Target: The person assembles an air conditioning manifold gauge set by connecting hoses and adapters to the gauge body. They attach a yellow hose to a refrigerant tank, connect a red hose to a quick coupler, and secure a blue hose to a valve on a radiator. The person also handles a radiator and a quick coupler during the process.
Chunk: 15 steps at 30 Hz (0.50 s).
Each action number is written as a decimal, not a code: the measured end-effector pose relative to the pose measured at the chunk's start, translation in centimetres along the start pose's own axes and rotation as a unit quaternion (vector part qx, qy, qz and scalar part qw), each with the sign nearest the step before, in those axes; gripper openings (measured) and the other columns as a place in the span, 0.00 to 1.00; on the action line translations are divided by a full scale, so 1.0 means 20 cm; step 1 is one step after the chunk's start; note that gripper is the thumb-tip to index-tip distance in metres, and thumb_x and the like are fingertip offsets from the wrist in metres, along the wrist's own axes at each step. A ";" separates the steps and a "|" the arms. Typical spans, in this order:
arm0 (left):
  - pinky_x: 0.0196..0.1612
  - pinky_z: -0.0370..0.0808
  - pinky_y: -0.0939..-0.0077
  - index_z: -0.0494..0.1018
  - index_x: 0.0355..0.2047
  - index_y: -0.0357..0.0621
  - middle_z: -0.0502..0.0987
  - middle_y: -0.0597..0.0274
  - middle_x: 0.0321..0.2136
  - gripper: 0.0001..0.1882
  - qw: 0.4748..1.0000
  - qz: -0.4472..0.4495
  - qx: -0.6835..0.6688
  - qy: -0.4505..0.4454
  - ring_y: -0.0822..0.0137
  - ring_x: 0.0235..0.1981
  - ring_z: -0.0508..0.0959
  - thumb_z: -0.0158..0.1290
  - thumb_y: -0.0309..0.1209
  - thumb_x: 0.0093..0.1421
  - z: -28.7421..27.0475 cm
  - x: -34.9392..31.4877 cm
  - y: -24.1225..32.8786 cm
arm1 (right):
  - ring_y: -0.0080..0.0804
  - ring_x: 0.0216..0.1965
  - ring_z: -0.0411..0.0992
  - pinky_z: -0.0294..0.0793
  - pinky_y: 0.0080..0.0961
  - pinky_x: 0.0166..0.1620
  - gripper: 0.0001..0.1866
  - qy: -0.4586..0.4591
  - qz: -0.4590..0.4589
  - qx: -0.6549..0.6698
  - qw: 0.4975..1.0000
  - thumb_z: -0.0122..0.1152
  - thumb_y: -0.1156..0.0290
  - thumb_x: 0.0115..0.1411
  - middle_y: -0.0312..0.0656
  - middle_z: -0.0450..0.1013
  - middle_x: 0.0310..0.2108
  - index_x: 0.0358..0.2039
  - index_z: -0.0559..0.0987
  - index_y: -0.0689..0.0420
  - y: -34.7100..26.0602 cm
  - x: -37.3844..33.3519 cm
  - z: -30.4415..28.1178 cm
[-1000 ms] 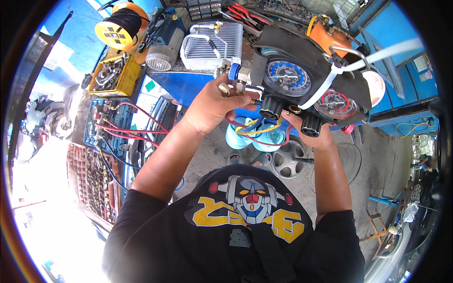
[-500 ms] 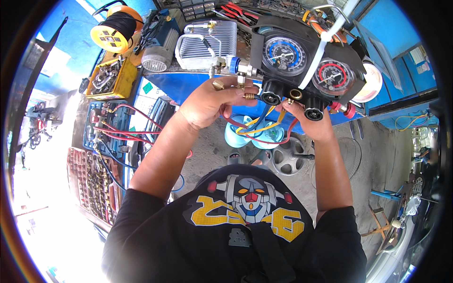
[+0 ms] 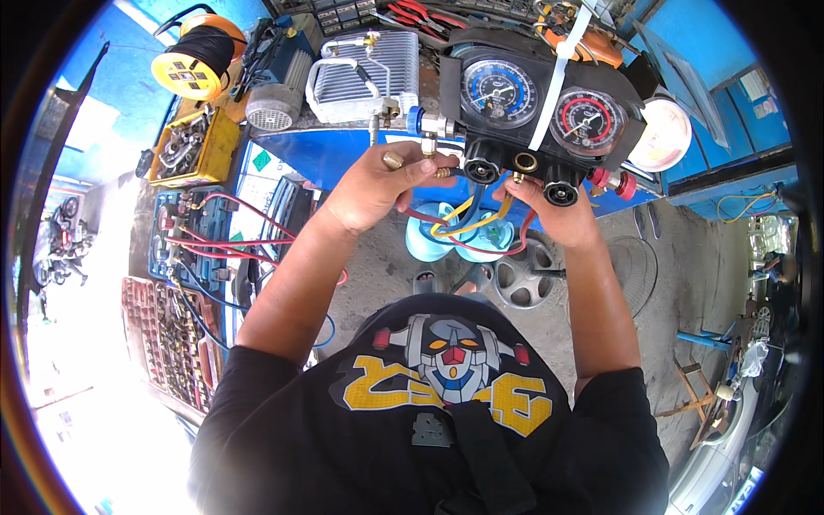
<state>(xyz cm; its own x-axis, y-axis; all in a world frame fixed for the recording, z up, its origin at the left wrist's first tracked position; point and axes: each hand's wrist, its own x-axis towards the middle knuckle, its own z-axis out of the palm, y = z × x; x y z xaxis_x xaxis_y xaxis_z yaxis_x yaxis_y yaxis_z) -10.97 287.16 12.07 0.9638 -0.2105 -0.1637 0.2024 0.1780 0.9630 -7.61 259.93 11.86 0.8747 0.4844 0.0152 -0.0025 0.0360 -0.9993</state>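
Observation:
A black manifold gauge set (image 3: 525, 129), with one blue-ringed dial and one red-ringed dial, is held up in front of me. My right hand (image 3: 562, 213) grips it from below at the right, thumb by the brass centre port and the yellow hose (image 3: 503, 206). My left hand (image 3: 373, 187) is closed around hose ends at its left side. Thumb and fingers pinch near a brass hose fitting (image 3: 442, 172), just under the blue-ringed coupler (image 3: 415, 121). Another brass fitting (image 3: 392, 160) pokes up above that hand. Its curled fingers are partly hidden.
On the bench ahead stand a finned metal coil (image 3: 369, 81), an electric motor (image 3: 276, 99) and a cable reel (image 3: 190, 73). At left are a yellow parts bin (image 3: 202, 150) and a socket set (image 3: 167, 339). A stool (image 3: 429, 245) and wheel cover (image 3: 524, 279) sit below.
The whole view has shifted slightly, so the bench and gauge set appear a little further left and up. Both hands keep their places on the gauge set and hose ends.

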 end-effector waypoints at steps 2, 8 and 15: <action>0.20 0.63 0.87 0.70 0.51 0.28 0.81 0.50 0.35 0.25 0.995 0.051 0.079 0.037 0.66 0.36 0.84 0.58 0.41 0.67 0.03 0.01 -0.02 | 0.30 0.38 0.79 0.79 0.30 0.43 0.14 -0.010 0.023 0.028 0.999 0.64 0.78 0.64 0.46 0.81 0.42 0.49 0.78 0.65 0.01 0.00 0.00; 0.22 0.64 0.88 0.76 0.45 0.32 0.83 0.52 0.37 0.21 0.991 0.009 0.126 -0.037 0.81 0.21 0.69 0.59 0.41 0.67 -0.05 0.01 0.05 | 0.30 0.37 0.79 0.79 0.31 0.43 0.14 -0.018 -0.015 0.021 1.000 0.64 0.79 0.63 0.45 0.82 0.43 0.49 0.78 0.65 0.02 0.05 -0.04; 0.29 0.63 0.82 0.76 0.33 0.38 0.71 0.72 0.24 0.19 0.979 0.056 0.194 0.041 0.81 0.27 0.66 0.68 0.42 0.58 -0.04 0.06 0.02 | 0.33 0.37 0.80 0.79 0.31 0.43 0.15 -0.045 -0.011 0.070 0.996 0.63 0.74 0.64 0.44 0.81 0.43 0.51 0.79 0.62 0.02 0.09 -0.08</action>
<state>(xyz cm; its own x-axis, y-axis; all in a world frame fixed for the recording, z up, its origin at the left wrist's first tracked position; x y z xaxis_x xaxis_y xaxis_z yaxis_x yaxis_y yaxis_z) -9.61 287.73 11.99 0.9901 -0.1299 -0.0540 0.0292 -0.1859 0.9821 -5.28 259.46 11.39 0.8285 0.5582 0.0457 -0.0574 0.1658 -0.9845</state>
